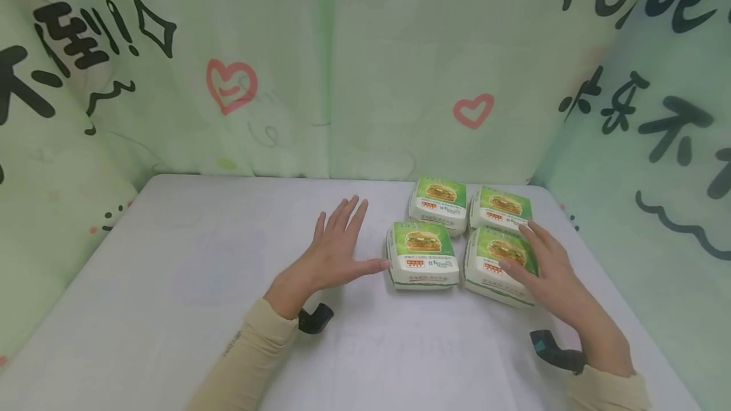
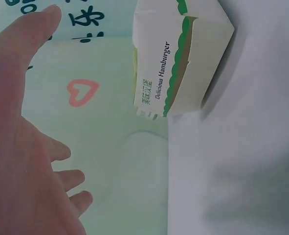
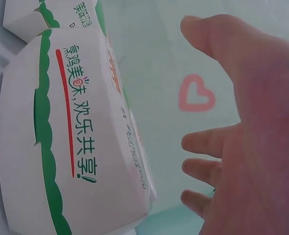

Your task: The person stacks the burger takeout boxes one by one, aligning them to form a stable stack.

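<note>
Hovering right hand [image 1: 551,278], splayed left hand [image 1: 334,257]

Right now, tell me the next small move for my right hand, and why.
Probably bring the right hand onto the front-right box and turn it slightly, square with the front-left box. In the head view, the front-right box's front edge slants while its neighbour's runs nearly level, and the hand is close by, its fingers holding nothing.

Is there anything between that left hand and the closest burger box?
Nothing visible stands between the left hand and the near-left hamburger box; the left wrist view shows only an open gap between them.
</note>
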The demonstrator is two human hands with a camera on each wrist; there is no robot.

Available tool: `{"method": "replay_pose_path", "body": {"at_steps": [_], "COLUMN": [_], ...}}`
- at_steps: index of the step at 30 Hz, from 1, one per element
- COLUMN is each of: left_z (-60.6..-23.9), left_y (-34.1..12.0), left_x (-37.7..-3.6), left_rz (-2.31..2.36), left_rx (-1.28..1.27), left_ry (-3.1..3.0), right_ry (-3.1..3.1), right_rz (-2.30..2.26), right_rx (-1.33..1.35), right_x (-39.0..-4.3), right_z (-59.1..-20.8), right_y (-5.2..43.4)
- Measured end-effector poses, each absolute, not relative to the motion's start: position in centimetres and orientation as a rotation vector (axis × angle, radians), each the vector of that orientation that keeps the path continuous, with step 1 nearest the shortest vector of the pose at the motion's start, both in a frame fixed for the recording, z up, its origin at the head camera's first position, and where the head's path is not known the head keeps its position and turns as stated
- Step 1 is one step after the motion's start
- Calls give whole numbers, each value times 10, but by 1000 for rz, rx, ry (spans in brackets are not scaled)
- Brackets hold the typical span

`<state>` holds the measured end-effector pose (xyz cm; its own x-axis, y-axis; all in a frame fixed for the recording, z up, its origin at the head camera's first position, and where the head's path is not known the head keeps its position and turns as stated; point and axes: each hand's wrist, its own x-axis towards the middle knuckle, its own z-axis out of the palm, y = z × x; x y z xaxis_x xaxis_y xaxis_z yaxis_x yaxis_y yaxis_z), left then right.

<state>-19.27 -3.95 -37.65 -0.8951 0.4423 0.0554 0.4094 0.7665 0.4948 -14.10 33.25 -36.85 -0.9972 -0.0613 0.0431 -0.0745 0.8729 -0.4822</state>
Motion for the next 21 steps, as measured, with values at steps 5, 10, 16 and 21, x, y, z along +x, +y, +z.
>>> {"method": "replay_pose_path", "body": {"at_steps": [5, 10, 16, 21], "left_z": [-381, -386, -392, -396], "left_y": [-31, -21, -6, 4], "left_x": [-193, -191, -190, -191], "left_rz": [821, 837, 844, 893], "left_rx": [704, 724, 773, 782], "left_ry": [2867, 2837, 2774, 2742], "right_ry": [-3054, -3102, -3139, -3167], "right_rz": [805, 802, 783, 772], "right_rx": [86, 58, 66, 85], "right_x": [-141, -140, -138, -137], "right_z": [-370, -373, -378, -381], "right_y": [335, 336, 338, 340]}}
